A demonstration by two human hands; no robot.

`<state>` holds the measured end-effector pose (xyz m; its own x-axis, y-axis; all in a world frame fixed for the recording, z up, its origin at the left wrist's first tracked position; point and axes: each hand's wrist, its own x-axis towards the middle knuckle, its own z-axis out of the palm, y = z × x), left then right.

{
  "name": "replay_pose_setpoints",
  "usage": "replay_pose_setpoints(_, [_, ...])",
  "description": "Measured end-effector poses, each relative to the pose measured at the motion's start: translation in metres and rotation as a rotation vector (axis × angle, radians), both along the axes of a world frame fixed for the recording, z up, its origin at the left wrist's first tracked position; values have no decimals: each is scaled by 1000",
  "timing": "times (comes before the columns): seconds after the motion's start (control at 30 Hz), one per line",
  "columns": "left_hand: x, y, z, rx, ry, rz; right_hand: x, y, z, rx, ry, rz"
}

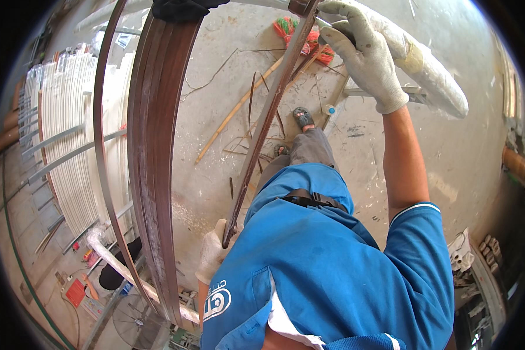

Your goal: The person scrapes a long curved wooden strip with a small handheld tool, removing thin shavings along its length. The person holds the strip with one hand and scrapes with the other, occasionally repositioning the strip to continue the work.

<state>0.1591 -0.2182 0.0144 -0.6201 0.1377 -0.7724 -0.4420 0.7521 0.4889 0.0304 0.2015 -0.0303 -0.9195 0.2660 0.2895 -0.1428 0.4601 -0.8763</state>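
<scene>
My left hand (212, 252), in a pale work glove, holds the near end of a long narrow brown strip (266, 114) close to my blue shirt; part of the hand is hidden. The strip slants away to the upper right. Near its far end is my gloved right hand (364, 58), with fingers bent and thumb drawn in. A dark object shows between those fingers, with a thin pale edge toward the strip; its kind cannot be made out. Left of the strip lies a bundle of wide brown profiles (157, 128), with a black cloth (184, 9) over its far end.
A padded, wrapped rail (431, 73) extends right of my right hand. Stacked white profiles (67, 134) rest on metal bars at the left. On the floor lie thin offcuts, a yellowish stick (233, 116) and red-green netting (300, 38). A fan (135, 319) stands at the lower left.
</scene>
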Motion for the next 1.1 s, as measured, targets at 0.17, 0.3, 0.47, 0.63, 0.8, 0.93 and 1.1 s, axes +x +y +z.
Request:
replay_pose_setpoints(0.17, [0, 0, 0, -7, 26, -16, -5, 3, 0, 210, 75, -27])
replay_pose_setpoints(0.3, [0, 1, 0, 10, 44, -37, -7, 3, 5, 219, 67, -17])
replay_pose_setpoints(0.47, [-5, -1, 3, 37, -22, -18, -2, 4, 9, 28, -34, 31])
replay_pose_setpoints(0.63, [-5, 2, 3, 60, 1, 3, -7, 6, -8, 5, -30, 48])
replay_pose_setpoints(0.8, [-8, 3, 5, 71, -66, 60, -14, 9, -20, 317, 227, 25])
replay_pose_setpoints(0.93, [-9, 5, 6, 104, -67, 77, -16, 8, -14, 362, 290, -40])
replay_pose_setpoints(1.1, [-8, 4, 6, 53, -63, 68, -21, 6, -8, 436, 352, -78])
